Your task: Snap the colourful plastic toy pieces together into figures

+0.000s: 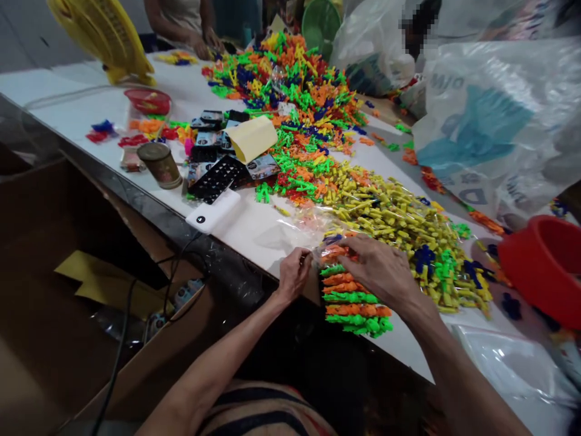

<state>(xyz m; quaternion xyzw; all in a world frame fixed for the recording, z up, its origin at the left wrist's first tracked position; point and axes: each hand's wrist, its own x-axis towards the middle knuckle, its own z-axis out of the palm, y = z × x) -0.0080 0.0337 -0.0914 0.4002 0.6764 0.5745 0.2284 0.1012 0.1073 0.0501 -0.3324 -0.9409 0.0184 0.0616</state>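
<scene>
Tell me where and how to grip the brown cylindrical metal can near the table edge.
Take the can around its side wall, below the rim, probably with the left hand, coming from the near edge of the white table. Its round body suits a wrapping grip; orange plastic pieces lie behind and a flat black patterned pack to its right.

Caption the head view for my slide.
Left hand and right hand at a row of orange and green toys beside a heap of yellow pieces.
</scene>
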